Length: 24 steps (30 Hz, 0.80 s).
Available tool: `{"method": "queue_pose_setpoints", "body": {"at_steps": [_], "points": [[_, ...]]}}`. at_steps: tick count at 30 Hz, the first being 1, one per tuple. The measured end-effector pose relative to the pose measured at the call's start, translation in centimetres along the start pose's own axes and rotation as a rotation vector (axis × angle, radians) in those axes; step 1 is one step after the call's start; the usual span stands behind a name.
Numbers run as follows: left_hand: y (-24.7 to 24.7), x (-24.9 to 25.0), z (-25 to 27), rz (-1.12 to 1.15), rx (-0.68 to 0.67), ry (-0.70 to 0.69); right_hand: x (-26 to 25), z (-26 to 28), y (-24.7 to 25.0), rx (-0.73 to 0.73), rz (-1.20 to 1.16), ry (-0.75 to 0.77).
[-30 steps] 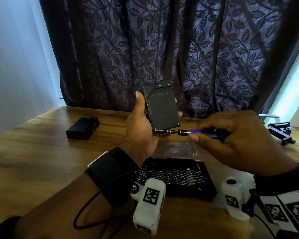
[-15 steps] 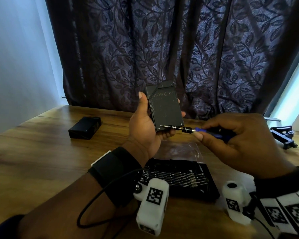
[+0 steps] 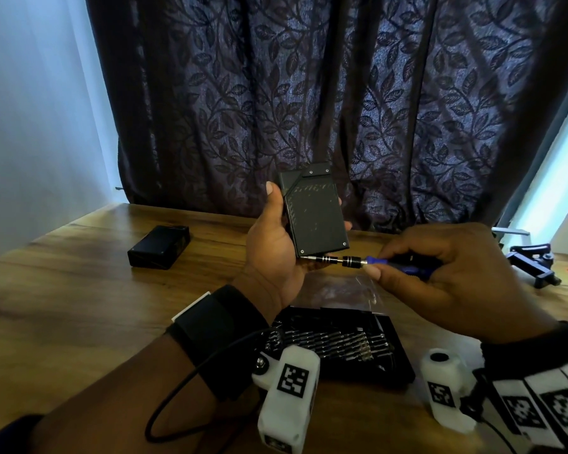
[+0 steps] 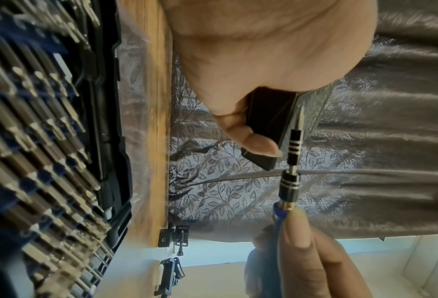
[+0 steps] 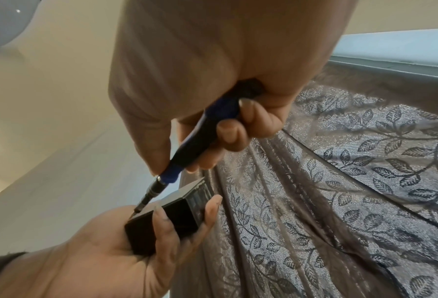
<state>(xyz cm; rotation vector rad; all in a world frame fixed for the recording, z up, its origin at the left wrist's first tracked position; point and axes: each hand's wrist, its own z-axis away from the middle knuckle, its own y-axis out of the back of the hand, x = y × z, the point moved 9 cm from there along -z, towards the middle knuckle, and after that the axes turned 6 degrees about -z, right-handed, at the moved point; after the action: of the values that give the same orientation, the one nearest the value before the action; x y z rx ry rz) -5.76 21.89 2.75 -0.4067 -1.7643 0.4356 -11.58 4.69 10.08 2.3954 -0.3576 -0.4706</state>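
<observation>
My left hand [image 3: 276, 253] grips a flat black box [image 3: 315, 217] upright above the table, thumb on its left edge and fingers behind. It has small screws at its corners. My right hand [image 3: 440, 276] pinches a blue-handled precision screwdriver [image 3: 397, 265] held level, its steel bit at the box's lower left corner [image 3: 304, 257]. In the left wrist view the bit [image 4: 299, 119] lies against the box's [image 4: 269, 129] edge. The right wrist view shows the screwdriver [image 5: 187, 155] slanting down to the box [image 5: 167, 219] in my left palm.
A black tray of several screwdriver bits [image 3: 341, 345] lies open on the wooden table [image 3: 79, 306] under my hands, with a clear plastic bag [image 3: 341, 290] behind it. Another black box [image 3: 159, 246] sits at the left. A black clamp [image 3: 535, 262] stands at the right. Dark curtain behind.
The screwdriver bit slid left along the box's bottom edge, from over the face to the lower left corner. Both hands stay at about the same height.
</observation>
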Motion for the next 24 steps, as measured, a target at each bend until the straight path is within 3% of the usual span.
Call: {"method": "queue_pose_setpoints", "body": {"at_steps": [10,14,24], "points": [[-0.3,-0.3,0.3,-0.025,-0.021,0.013,-0.3,0.5,2.2,0.234,0.108,-0.035],[-0.5,-1.2,0.1,-0.137,-0.039,0.046,-0.6,0.7,2.9,0.338,0.196,-0.039],[-0.9,-1.6,0.3,-0.134,-0.056,0.05,-0.5,0.8,3.4,0.394,0.21,-0.067]]}}
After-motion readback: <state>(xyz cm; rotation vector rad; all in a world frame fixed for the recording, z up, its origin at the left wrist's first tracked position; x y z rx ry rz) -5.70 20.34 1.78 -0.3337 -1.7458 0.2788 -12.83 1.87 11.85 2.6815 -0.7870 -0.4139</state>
